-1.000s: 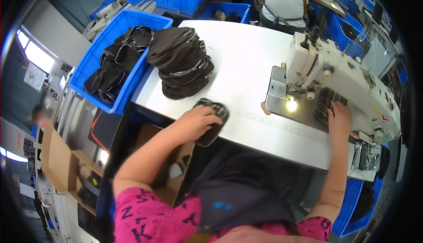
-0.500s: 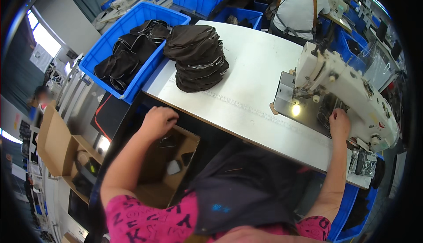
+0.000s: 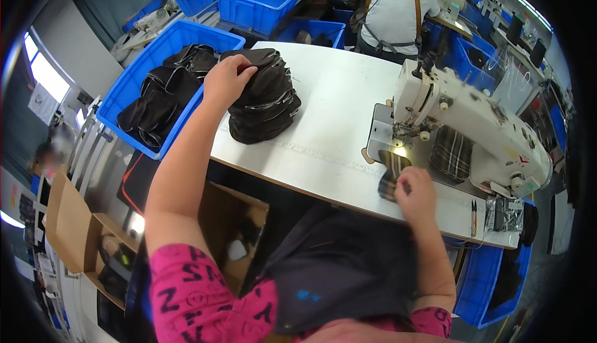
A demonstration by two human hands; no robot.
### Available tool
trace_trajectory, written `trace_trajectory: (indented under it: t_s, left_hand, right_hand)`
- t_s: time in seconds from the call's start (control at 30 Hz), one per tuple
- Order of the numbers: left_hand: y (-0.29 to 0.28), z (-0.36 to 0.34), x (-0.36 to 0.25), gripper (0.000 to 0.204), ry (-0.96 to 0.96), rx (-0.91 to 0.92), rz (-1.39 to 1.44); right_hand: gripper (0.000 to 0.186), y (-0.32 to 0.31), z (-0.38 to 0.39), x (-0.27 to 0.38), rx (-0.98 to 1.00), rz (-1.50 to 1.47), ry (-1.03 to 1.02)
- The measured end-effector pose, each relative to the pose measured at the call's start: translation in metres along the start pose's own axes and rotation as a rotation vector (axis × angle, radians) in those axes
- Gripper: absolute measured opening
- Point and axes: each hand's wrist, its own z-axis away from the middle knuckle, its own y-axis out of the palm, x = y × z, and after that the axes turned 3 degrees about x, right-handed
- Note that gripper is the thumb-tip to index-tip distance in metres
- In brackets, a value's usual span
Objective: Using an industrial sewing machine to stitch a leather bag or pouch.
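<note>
Stack of dark fabric pieces (image 3: 264,97): soft, rounded, layered w/ pale edge trim, sits on white bench (image 3: 336,103) near its left edge; left hand (image 3: 227,78) rests palm-down on stack top, arm extended fwd, fingers curled over the uppermost piece, grip pressed onto it. Plaid fabric piece (image 3: 390,181): woven check, folded, lies at bench front edge below cream sewing machine (image 3: 472,131); right hand (image 3: 415,194) pinches it, fingers bent. Blue plastic bin (image 3: 134,82) w/ dark pieces sits just left of bench.
</note>
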Motion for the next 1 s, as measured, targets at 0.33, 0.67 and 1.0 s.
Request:
trace_trajectory:
  t_s: [0.33,0.67,1.0]
  left_hand:
    - [-0.037,-0.016,-0.001,0.021,0.059,-0.544,0.177]
    - [0.063,0.173,-0.099,0.028,0.847,-0.258,0.228]
    - [0.091,0.208,-0.13,0.04,0.157,0.089,1.061]
  right_hand:
    - [0.026,0.065,-0.018,0.038,0.067,0.093,-0.171]
    - [0.055,0.052,-0.023,0.071,0.175,-1.739,0.513]
    - [0.039,0.009,0.019,0.057,0.36,-1.037,0.303]
